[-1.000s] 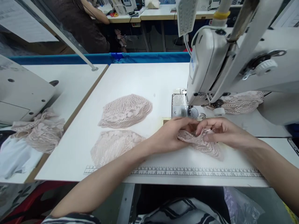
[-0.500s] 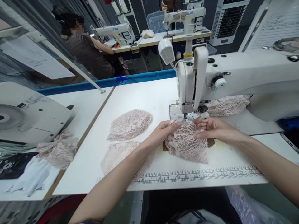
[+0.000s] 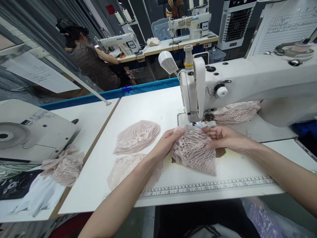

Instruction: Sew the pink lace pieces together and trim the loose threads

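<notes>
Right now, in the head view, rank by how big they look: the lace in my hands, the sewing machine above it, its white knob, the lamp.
Largest to smallest:
Sewing machine
Lace
Lamp
Knob

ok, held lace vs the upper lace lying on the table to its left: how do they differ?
Handling: the held lace is in the grip of the left hand and right hand; the upper lace lies on the table with no hand on it.
Place: the held lace is close to the needle end of the sewing machine; the upper lace lies apart from the machine.
Shared: both are pale pink, patterned openwork.
</notes>
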The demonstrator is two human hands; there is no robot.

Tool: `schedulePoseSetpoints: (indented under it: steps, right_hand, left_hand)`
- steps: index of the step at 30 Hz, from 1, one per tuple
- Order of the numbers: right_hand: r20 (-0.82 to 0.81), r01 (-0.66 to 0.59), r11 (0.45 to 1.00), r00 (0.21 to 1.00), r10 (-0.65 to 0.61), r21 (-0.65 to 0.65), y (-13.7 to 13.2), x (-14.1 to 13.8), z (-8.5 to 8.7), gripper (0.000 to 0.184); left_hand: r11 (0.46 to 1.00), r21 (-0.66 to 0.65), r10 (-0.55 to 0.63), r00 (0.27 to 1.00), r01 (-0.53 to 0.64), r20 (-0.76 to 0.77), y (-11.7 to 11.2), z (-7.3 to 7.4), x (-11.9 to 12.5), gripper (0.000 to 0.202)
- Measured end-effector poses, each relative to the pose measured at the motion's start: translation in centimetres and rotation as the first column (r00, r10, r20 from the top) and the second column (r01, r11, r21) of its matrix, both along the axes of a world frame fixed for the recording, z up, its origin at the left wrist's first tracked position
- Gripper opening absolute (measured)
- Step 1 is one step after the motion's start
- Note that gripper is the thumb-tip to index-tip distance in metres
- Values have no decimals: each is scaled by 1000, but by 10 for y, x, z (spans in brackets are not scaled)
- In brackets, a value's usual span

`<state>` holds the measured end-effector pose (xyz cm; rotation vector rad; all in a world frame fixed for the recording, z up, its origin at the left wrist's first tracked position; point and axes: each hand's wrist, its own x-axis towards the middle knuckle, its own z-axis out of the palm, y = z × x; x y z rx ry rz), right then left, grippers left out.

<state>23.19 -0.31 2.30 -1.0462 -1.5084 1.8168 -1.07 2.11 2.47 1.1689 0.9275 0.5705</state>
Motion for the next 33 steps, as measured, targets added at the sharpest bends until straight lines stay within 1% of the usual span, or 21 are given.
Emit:
schedulePoseSetpoints:
  steps: [7,12,16,20,22,23,26,28,29,31,33]
  right_hand:
    - [55,-29,997,998,25,72,0,2,-4,48]
    - [109,-30,981,994,10,190,0,3,-8,46]
    - [171,-6,983,985,-26,184,0,2,-5,45]
    - [96,-3,992,995,-10,129,0,2,-5,44]
    - [87,18,996,996,-26,90,0,2,-5,46]
    - [91,25,998,995,-31,66,0,2,-5,49]
    - [113,12,1000,994,-10,-15,-3,0,-2,54]
    - [120,3,999,993,2,-35,-5,-4,1,53]
    - [113,6,1000,994,-4,-24,-7,-6,2,51]
    - [87,17,1000,996,-19,22,-10,-11,4,49]
    - [66,22,998,998,-26,60,-11,-16,4,46]
  left_hand:
    - [1000,16,-5,1000,5,-16,-1,2,2,43]
    - [1000,-20,9,999,-8,49,-1,1,2,43]
    - [999,-36,11,997,-8,75,-1,-1,2,39]
    - [999,-45,-10,996,14,83,0,-1,1,37]
    - [997,-50,-46,995,51,86,1,0,-1,38]
    - [994,-54,-88,992,93,92,2,1,-2,39]
    - [957,-44,-281,955,286,93,6,5,-6,47]
    - [921,-14,-389,920,390,37,7,8,-7,50]
    - [912,4,-411,912,411,-15,6,9,-7,51]
    - [913,41,-396,905,406,-155,4,12,-6,55]
    - [931,93,-316,905,354,-284,0,13,-2,60]
